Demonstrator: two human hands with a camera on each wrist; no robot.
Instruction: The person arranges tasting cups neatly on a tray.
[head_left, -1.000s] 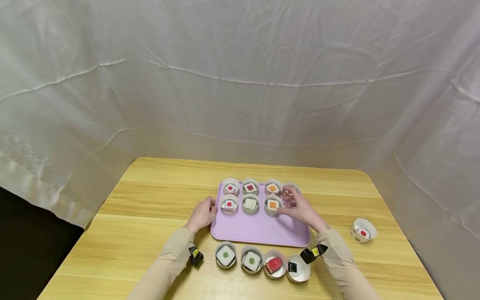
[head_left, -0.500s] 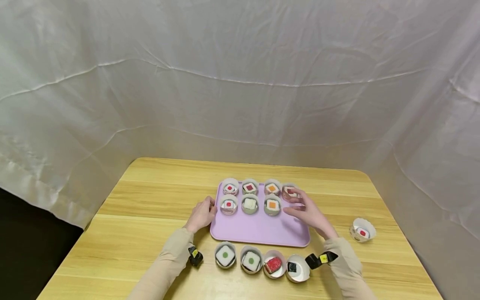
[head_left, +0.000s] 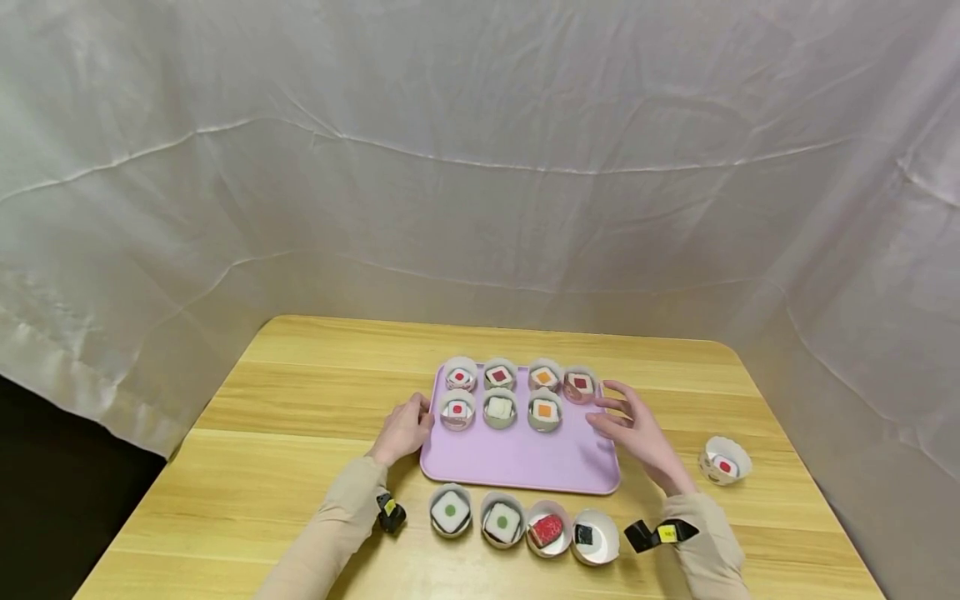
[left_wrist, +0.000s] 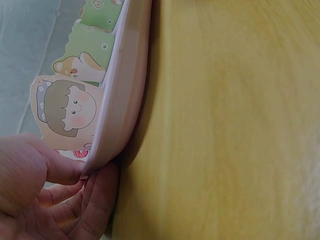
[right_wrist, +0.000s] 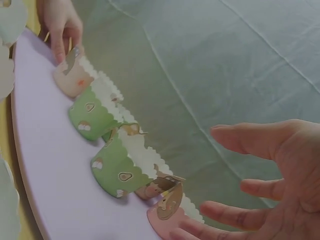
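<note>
My left hand (head_left: 405, 429) pinches the left rim of a lilac tray (head_left: 517, 462); in the left wrist view the thumb lies on top of the rim (left_wrist: 131, 95) and fingers curl beneath. Two rows of paper cups with sushi pieces stand on the tray's far half. The back-right cup (head_left: 580, 385) holds a white piece with a dark red square. Just right of that cup, my right hand (head_left: 633, 429) holds nothing, its fingers spread over the tray's right edge. In the right wrist view, the fingers (right_wrist: 235, 216) overlap a pink cup (right_wrist: 167, 220).
In front of the tray, more cups line up: two with green-dotted pieces (head_left: 452, 510), one with a red piece (head_left: 547, 529), one with a black-wrapped piece (head_left: 585, 535). A single cup (head_left: 725, 461) stands far right on the wooden table (head_left: 300, 400). Pale fabric (head_left: 480, 208) hangs behind.
My right hand has let go of the back-right cup and drawn away to the right, leaving the cup on the tray. My left hand has stayed at the tray's rim.
</note>
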